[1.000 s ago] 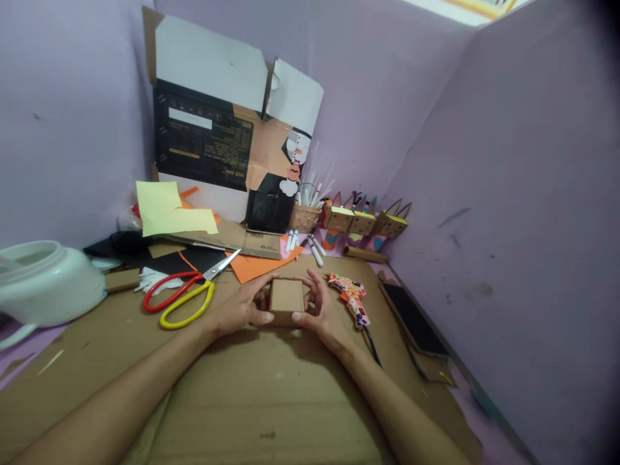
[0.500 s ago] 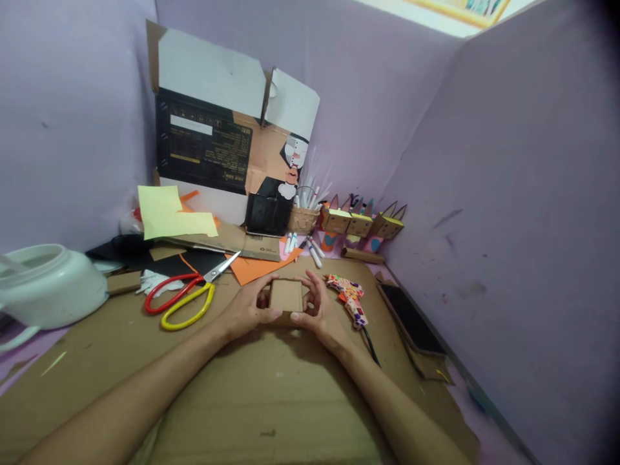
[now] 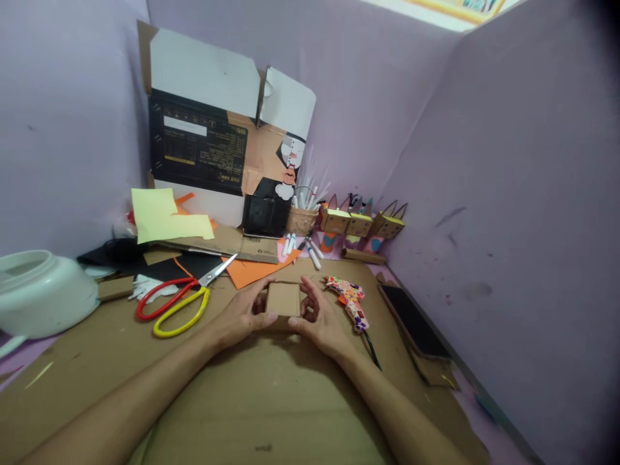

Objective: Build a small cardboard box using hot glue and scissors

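Note:
Between my two hands is a small cardboard box [image 3: 283, 299], its square top facing up. My left hand [image 3: 246, 311] grips its left side, with the thumb at the near edge. On the right side, my right hand [image 3: 317, 314] holds it the same way, fingers curved and thumb at the near face. The box's underside is hidden. Left of my hands lie scissors [image 3: 183, 300] with one red and one yellow handle, blades partly spread. To the right rests a hot glue gun [image 3: 349, 300] with a colourful pattern and a black cord.
Brown cardboard [image 3: 232, 413] covers the table. A white pot [image 3: 46, 294] stands at the left, a phone [image 3: 415, 321] lies by the right wall. Behind are orange paper [image 3: 256, 270], markers [image 3: 314, 255], cardboard animal figures [image 3: 359, 224] and a large opened carton [image 3: 198, 139].
The view has shifted slightly, so most things sit a little differently in the picture. Both hands keep their hold on the small box, which looks much the same.

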The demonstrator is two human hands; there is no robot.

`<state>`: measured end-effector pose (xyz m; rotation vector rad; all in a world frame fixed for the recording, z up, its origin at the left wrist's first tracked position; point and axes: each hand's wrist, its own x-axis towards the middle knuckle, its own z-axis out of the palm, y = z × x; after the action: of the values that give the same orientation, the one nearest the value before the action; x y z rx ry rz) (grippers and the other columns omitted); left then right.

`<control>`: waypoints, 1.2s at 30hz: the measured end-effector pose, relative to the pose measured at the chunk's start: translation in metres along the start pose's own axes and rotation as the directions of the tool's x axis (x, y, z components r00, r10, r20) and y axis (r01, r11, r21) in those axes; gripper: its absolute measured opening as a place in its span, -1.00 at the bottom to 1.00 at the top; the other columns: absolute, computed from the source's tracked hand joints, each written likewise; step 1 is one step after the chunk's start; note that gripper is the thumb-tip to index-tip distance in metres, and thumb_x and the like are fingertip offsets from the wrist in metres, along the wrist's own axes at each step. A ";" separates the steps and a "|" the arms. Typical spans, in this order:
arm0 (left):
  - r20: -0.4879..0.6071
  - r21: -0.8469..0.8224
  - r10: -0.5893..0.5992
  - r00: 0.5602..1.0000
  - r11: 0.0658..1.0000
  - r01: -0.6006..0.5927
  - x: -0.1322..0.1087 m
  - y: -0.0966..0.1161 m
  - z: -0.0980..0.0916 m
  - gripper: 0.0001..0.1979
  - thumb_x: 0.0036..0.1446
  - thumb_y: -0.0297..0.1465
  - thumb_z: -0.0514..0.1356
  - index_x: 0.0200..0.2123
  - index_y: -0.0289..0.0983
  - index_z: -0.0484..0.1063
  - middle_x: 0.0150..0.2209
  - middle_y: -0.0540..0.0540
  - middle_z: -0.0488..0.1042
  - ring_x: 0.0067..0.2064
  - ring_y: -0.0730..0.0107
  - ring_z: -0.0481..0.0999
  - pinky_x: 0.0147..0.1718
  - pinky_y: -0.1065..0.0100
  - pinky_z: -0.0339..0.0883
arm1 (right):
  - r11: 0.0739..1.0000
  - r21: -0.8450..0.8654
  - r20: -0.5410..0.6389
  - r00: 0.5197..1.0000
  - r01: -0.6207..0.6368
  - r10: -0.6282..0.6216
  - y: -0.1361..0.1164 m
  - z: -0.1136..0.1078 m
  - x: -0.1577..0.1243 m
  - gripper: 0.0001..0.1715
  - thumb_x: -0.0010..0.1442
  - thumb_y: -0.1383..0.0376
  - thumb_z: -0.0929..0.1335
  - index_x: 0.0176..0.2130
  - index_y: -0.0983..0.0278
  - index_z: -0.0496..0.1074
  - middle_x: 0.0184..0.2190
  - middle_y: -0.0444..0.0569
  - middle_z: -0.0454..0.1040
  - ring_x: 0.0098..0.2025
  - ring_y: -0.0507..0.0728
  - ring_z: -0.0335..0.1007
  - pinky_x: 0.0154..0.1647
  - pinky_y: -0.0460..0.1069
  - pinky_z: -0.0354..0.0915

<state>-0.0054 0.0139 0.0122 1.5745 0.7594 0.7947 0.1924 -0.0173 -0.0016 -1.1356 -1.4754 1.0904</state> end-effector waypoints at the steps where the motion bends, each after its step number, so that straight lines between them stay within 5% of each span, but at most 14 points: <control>1: 0.000 0.006 0.004 1.000 1.000 -0.004 0.000 0.000 0.000 -0.25 -0.07 -0.25 0.30 0.16 -0.30 0.10 -0.01 -0.24 0.42 0.02 -0.01 0.40 -0.08 0.12 0.31 | 1.000 -0.001 0.000 1.000 -0.007 0.007 0.000 0.001 0.000 0.08 -0.16 0.12 0.48 0.23 0.28 0.01 0.09 0.23 0.21 -0.30 0.11 0.27 -0.26 0.06 0.27; 6: -0.007 -0.020 -0.005 1.000 1.000 0.004 0.002 0.003 0.007 -0.25 -0.16 -0.37 0.36 0.11 -0.27 0.13 0.03 -0.23 0.39 0.02 0.07 0.42 -0.04 0.13 0.31 | 1.000 0.004 -0.024 1.000 -0.001 0.001 -0.001 0.004 0.000 0.07 -0.17 0.16 0.49 0.23 0.26 0.03 -0.03 0.15 0.30 -0.24 0.15 0.30 -0.26 0.04 0.29; 13: 0.003 -0.090 -0.001 1.000 0.996 0.001 0.002 0.002 0.003 -0.20 -0.18 -0.31 0.37 0.11 -0.31 0.08 0.02 -0.27 0.37 0.02 0.05 0.41 -0.03 0.11 0.29 | 0.995 -0.090 -0.018 0.999 0.049 -0.051 -0.005 -0.001 0.000 0.08 -0.19 0.09 0.50 0.23 0.24 0.07 0.07 0.16 0.24 -0.36 0.08 0.23 -0.35 0.02 0.29; 17: 0.036 -0.163 0.036 0.999 0.986 -0.029 -0.001 0.007 -0.008 -0.20 -0.18 -0.30 0.37 0.12 -0.27 0.07 0.08 -0.27 0.31 0.06 0.06 0.38 -0.01 0.14 0.27 | 0.983 -0.129 -0.057 0.989 0.131 -0.139 -0.003 -0.015 0.002 0.03 -0.21 -0.02 0.49 0.18 0.15 0.17 0.10 0.08 0.25 -0.12 0.20 0.27 -0.13 0.10 0.30; 20: 0.055 -0.153 0.033 0.998 0.988 -0.024 -0.002 0.012 -0.013 -0.17 -0.19 -0.32 0.37 0.14 -0.25 0.06 0.07 -0.25 0.31 0.06 0.07 0.37 -0.03 0.16 0.27 | 0.988 -0.019 0.037 0.987 0.156 -0.155 -0.006 -0.016 0.000 0.14 -0.32 -0.06 0.53 0.18 0.14 0.15 0.13 0.09 0.22 0.07 0.30 0.23 0.08 0.19 0.18; 22: 0.063 -0.147 0.030 0.998 0.989 -0.020 -0.004 0.014 -0.012 -0.16 -0.19 -0.32 0.38 0.14 -0.25 0.06 0.04 -0.24 0.33 0.05 0.08 0.37 -0.03 0.16 0.28 | 0.990 0.048 0.121 0.983 0.135 -0.140 -0.011 -0.011 -0.002 0.22 -0.37 -0.02 0.56 0.20 0.15 0.09 0.17 0.13 0.18 0.12 0.34 0.21 0.10 0.21 0.18; 25: 0.050 -0.094 0.026 0.998 0.995 -0.021 -0.007 0.016 -0.005 -0.15 -0.20 -0.30 0.38 0.14 -0.25 0.06 -0.02 -0.21 0.36 0.01 0.09 0.40 -0.05 0.16 0.29 | 0.990 0.002 0.089 0.986 0.143 -0.143 -0.018 -0.002 -0.008 0.20 -0.35 0.07 0.57 0.18 0.17 0.07 0.19 0.16 0.14 0.18 0.36 0.14 0.09 0.21 0.20; 30: -0.002 0.041 -0.009 1.000 0.999 0.009 -0.012 0.021 0.009 -0.11 -0.24 -0.25 0.39 0.14 -0.25 0.05 -0.12 -0.18 0.35 -0.11 0.09 0.44 -0.15 0.13 0.35 | 0.981 -0.082 0.050 0.984 0.174 -0.170 -0.022 0.003 -0.013 -0.04 -0.25 0.21 0.55 0.08 0.17 0.13 0.01 0.08 0.32 0.04 0.30 0.29 0.01 0.18 0.28; 36: 0.034 -0.002 0.047 0.998 0.999 -0.047 -0.015 0.015 0.012 -0.17 -0.21 -0.23 0.38 0.11 -0.21 0.05 -0.13 -0.15 0.34 -0.14 0.13 0.45 -0.16 0.13 0.36 | 0.980 0.050 0.061 0.978 0.194 -0.197 -0.016 0.006 -0.014 -0.15 -0.23 0.24 0.53 0.01 0.15 0.15 -0.08 0.01 0.34 -0.08 0.21 0.34 -0.12 0.06 0.34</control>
<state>-0.0027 -0.0070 0.0243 1.6057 0.7000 0.8004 0.1861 -0.0342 0.0113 -0.9102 -1.5707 1.0258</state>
